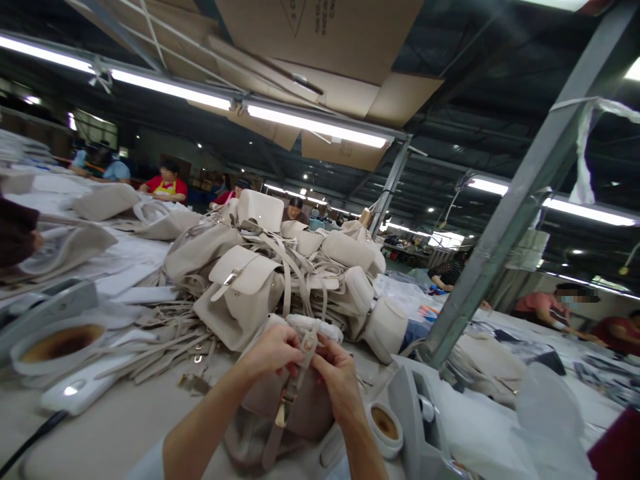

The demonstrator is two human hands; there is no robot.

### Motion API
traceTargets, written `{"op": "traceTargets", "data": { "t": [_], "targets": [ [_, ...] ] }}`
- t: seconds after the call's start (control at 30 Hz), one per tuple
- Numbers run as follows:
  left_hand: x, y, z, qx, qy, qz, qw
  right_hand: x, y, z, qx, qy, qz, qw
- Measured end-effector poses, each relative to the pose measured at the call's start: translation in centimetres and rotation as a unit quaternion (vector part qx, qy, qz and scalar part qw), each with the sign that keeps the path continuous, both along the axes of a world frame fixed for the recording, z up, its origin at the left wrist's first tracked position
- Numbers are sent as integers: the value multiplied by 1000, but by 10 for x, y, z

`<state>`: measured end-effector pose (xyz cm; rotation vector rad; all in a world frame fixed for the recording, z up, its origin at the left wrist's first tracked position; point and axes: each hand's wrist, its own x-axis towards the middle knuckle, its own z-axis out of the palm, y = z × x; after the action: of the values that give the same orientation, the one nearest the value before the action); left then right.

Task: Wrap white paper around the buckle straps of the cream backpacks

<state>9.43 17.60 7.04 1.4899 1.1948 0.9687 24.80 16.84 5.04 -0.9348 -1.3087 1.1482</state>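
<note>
A beige bag (313, 403) lies in front of me, with a strap (309, 347) running down its front through a gold-coloured buckle (285, 403). My left hand (275, 350) pinches the left edge of the strap above the buckle. On the strap's other side, my right hand (337, 367) has its thumb and fingers closed on the strap. Part of the strap is hidden behind the fingers. Just beyond the hands rises a heap of similar beige bags (247, 270).
Loose straps (165, 333) and a white corded device (83, 387) lie to the left. Tape rolls (385, 423) and a grey dispenser (417, 407) stand at right. A metal post (505, 233) rises beyond. Several people work at surrounding tables.
</note>
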Motion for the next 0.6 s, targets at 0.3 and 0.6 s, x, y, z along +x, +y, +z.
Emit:
{"op": "traceTargets", "data": {
  "t": [0.3,0.6],
  "targets": [
    [10,-2,-7,96,51,7,994,2,-1,12,-113,69,63,989],
    [30,-15,-20,212,111,129,962,14,3,7,-169,95,36,980]
  ]
}}
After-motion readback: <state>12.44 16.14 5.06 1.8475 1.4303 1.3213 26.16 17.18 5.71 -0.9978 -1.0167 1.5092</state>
